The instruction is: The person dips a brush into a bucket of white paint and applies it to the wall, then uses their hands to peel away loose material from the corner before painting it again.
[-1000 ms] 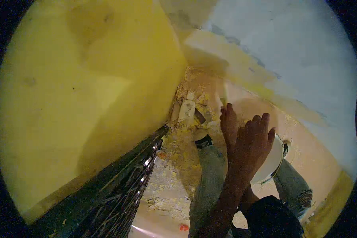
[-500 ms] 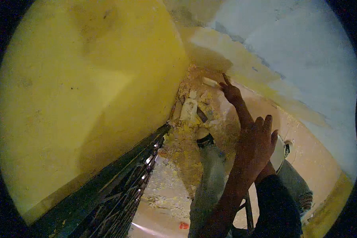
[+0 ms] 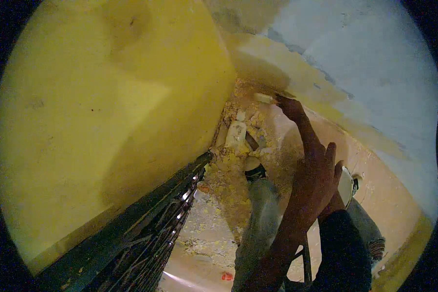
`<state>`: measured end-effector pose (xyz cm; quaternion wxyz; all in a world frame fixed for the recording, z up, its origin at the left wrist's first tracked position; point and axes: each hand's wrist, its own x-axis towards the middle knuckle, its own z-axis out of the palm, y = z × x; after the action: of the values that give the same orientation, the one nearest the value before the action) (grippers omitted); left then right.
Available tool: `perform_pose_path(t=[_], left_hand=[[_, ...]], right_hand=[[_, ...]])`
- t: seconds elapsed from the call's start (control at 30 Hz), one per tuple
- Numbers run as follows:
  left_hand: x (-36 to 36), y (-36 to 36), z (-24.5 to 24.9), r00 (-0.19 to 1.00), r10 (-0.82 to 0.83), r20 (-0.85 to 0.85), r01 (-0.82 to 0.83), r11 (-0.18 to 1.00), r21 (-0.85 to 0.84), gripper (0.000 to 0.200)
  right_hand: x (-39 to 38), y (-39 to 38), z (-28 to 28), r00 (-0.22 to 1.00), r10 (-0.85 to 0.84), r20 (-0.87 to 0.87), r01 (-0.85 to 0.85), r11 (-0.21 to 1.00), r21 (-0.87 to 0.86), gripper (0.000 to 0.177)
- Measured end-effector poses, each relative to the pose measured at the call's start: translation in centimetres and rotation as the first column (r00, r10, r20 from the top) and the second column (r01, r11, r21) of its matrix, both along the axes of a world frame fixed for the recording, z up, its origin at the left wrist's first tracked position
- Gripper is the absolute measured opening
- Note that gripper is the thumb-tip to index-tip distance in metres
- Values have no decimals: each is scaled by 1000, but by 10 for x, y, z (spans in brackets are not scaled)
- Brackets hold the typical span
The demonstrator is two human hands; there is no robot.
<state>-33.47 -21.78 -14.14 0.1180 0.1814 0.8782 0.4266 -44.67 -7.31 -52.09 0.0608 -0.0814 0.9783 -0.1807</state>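
My right hand reaches out low beside the wall, its fingers closed at one end of a small pale flat piece that looks like a scraper blade. My left hand lies across my right forearm, holding nothing, with fingers stretched out and thumb apart. It hides part of that forearm; a dark sleeve covers the rest. Below the pale piece, a whitish flat object rests on the debris, next to a short dark strip.
A yellow wall rises at left, a patchy pale blue wall at right. Yellow and white flakes litter the floor. A dark metal grille leans up from lower left. My sandalled foot stands amid debris. A white round-rimmed object is at right.
My right hand has turned slightly and its fingers have drawn in at the pale piece. The left hand stays over the right forearm. The whole view has shifted slightly.
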Motion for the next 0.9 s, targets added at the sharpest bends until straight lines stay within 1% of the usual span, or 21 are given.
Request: perform_pose_path(t=[0.03,0.1,0.13,0.23,0.3,0.33,0.4,0.43,0.5,0.53,0.57,0.6,0.63,0.67,0.7,0.73,0.77,0.8,0.83,0.87,0.9], left_hand=[[1,2,1,1000,-2,9,2,1000,6,38],[0,2,1,1000,-6,27,6,1000,5,38],[0,2,2,999,-8,33,8,1000,7,38],[-4,-2,4,995,-38,94,38,999,2,38],[-8,-5,8,989,-69,133,70,998,-2,39],[-10,-7,10,985,-81,150,82,997,-4,39],[-12,-4,11,982,-85,171,86,996,0,39],[-14,-5,11,978,-94,184,95,995,3,39],[-19,-8,14,950,-137,280,137,990,18,39],[-17,-6,16,926,-167,339,168,985,26,39],[-13,-5,15,926,-168,337,169,985,27,39],[-7,-4,13,962,-110,249,105,994,30,39],[-4,-3,11,987,-47,155,41,998,40,40],[-6,-2,11,987,-45,151,39,998,45,40],[-8,-1,10,981,-63,182,58,998,32,39],[-8,-1,8,973,-82,215,79,997,21,39],[-6,0,5,973,-82,218,79,997,26,39],[-4,1,0,988,-84,130,86,996,-9,39],[-2,1,-2,995,-88,41,90,995,-47,39],[-4,1,-1,995,-86,42,89,995,-50,39],[-7,0,3,991,-109,75,115,990,-81,39]], right_hand=[[-2,-1,12,1000,2,-2,-2,1000,1,37],[-5,-3,31,990,18,-142,-25,999,-48,39],[-5,-3,36,990,18,-141,-25,999,-48,39],[-2,4,32,995,-83,-48,83,997,1,40],[-3,9,36,988,103,-117,-93,991,91,40],[-4,9,37,987,103,-121,-92,992,91,40],[-5,7,39,998,27,-57,-34,992,-124,38],[-5,3,38,998,28,-54,-35,991,-126,38],[-2,2,29,986,-43,-163,28,995,-92,32],[1,1,26,986,-44,-163,29,995,-92,32],[5,-3,23,992,-73,-101,69,997,-37,31],[9,-7,19,994,-105,-42,106,994,20,30],[9,-14,16,981,-167,103,180,975,-131,29],[10,-23,16,946,-201,255,269,926,-267,29],[23,-30,-26,984,-154,-91,27,631,-775,26],[34,-47,-62,871,-206,446,455,-6,-890,23],[39,-62,-9,718,-192,669,696,228,-681,24],[46,-80,3,717,-193,669,696,230,-680,24],[52,-95,8,690,-105,716,715,-53,-697,27],[54,-109,13,675,-2,738,695,-331,-638,29],[49,-123,18,674,2,739,697,-333,-634,29]])
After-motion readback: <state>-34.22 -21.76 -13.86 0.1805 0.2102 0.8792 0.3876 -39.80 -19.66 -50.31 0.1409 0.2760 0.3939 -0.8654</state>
